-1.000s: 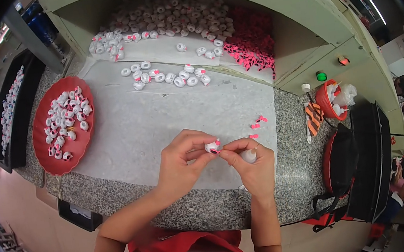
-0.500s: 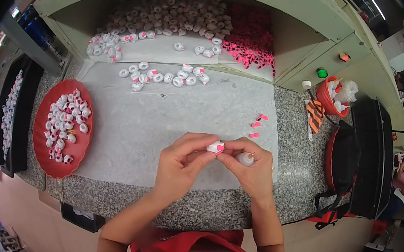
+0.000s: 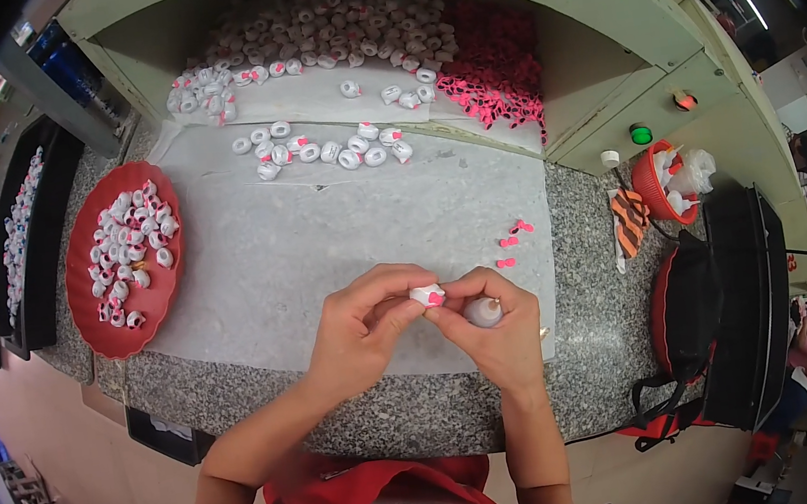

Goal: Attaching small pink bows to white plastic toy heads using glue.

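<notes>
Between the fingertips of both hands is a small white rounded piece [image 3: 427, 295] with a pink bow-like part on it. My left hand [image 3: 364, 322] pinches it from the left. The right hand [image 3: 493, 327] presses against it with thumb and finger, and also keeps a small whitish squeeze bottle [image 3: 484, 313] tucked in its palm. Both hands hover over a white paper sheet [image 3: 255, 270]. Several small pink bows [image 3: 509, 241] lie on the sheet beyond my right hand. Farther back, a loose group of white ring-shaped pieces [image 3: 331, 150] rests on the paper, some with pink parts.
A red scalloped tray [image 3: 156, 307] at left carries several finished-looking pieces. The shelf [image 3: 596, 92] behind holds heaps of white pieces [image 3: 326, 30] and pink bows [image 3: 492, 70]. At right stand a red basket [image 3: 651, 191] with bottles, a striped cloth [image 3: 630, 222] and a black bag [image 3: 697, 307].
Both hands keep their pinch on the white piece, which has turned slightly, and the bottle in the right hand has tilted a little. The whole view has shifted slightly.
</notes>
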Demonstrator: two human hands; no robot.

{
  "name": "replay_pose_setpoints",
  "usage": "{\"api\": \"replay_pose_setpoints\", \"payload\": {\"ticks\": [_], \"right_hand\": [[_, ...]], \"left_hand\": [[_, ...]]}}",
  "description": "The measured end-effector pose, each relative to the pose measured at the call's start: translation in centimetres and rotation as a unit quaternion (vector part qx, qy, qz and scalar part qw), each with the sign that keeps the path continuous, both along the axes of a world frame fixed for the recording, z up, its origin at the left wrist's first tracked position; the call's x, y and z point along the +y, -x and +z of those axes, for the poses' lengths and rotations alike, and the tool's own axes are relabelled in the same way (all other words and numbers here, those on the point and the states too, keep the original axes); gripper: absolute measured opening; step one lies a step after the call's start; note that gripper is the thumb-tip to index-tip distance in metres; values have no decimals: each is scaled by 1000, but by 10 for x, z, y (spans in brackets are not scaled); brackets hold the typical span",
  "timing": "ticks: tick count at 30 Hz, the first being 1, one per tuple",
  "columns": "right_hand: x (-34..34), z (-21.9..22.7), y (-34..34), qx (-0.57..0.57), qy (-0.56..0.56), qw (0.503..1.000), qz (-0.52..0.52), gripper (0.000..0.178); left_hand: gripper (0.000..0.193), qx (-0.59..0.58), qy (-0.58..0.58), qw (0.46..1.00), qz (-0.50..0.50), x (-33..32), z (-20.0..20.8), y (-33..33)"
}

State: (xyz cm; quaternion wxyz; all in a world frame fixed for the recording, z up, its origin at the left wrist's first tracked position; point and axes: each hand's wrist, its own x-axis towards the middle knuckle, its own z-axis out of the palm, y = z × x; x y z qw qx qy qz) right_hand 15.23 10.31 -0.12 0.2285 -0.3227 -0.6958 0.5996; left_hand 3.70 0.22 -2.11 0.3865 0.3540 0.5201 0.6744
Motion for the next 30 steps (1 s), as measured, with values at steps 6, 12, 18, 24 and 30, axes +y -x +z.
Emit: {"api": "replay_pose_setpoints", "payload": {"ticks": [6,12,18,24,30], "right_hand": [[1,0,-2,6,-3,1000,3,13],[6,-9,-1,69,-167,983,11,19],[-3,-9,3,146,-122,981,44,30],[6,-13,-5,185,22,980,68,21],[2,-9,0,211,166,963,38,16]], "left_hand": [[27,-55,-19,998,-13,0,-4,2],[29,-207,51,977,2,2,0,8],[34,-243,37,969,-6,-2,4,7],[33,19,-7,1000,-7,-7,8,2],[28,81,-35,996,32,-7,11,-5]]}}
